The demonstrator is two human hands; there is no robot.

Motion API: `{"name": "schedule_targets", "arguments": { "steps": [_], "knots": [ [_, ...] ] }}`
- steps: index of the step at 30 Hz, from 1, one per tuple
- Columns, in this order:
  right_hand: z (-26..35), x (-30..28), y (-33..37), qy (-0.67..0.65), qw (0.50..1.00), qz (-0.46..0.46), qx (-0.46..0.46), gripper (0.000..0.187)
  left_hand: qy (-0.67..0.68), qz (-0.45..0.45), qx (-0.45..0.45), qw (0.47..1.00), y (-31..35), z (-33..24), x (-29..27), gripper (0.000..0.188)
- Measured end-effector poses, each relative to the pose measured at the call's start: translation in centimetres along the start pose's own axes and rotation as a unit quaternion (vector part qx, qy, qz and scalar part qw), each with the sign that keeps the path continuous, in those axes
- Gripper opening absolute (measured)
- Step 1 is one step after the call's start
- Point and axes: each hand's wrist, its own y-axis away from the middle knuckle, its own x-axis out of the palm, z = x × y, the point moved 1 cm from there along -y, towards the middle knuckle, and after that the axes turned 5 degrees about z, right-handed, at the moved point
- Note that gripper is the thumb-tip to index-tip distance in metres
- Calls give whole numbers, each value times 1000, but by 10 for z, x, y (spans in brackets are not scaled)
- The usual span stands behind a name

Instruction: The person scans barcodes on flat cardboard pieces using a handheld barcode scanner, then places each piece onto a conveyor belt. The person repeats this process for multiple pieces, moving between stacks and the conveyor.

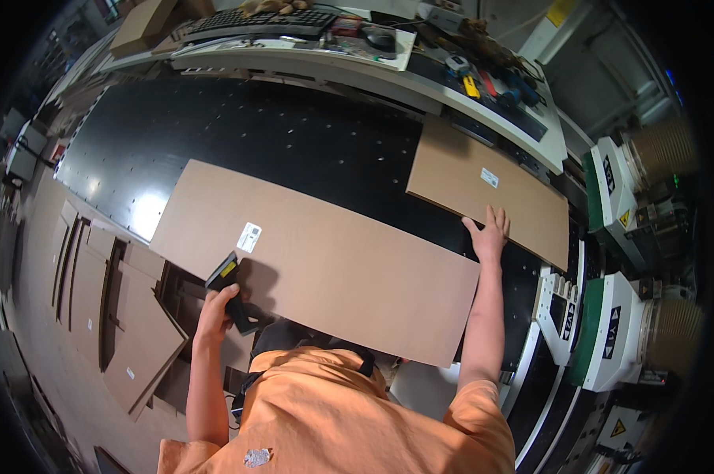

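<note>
My left hand [217, 310] is closed around the grip of a black handheld barcode scanner [224, 271] with a yellow label. The scanner is over the near left edge of a long brown board [333, 265], close to a white printed label [248, 237] stuck on it. The board lies flat on a black table with small holes. To the right, my right hand [491, 235] is stretched out with its fingers apart, at the near edge of a second brown board [515, 186]. Whether its fingertips touch that board I cannot tell. The second board also bears a white label [489, 177].
Behind the black table [293, 126], a white bench [483, 110] carries a keyboard [254, 25], a mouse [379, 37] and hand tools. Green-and-white machine heads [610, 332] stand at the right. Several brown panels [120, 316] lean at the lower left.
</note>
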Motion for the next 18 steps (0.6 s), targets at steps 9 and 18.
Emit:
{"name": "schedule_targets", "arguments": {
  "steps": [9, 18],
  "knots": [
    [-27, -36, 174, 118, 992, 28, 40, 66, 94, 14, 119, 988, -12, 21, 10, 33],
    [17, -12, 235, -346, 876, 280, 188, 55, 170, -4, 223, 960, 42, 46, -64, 33]
  ]
}}
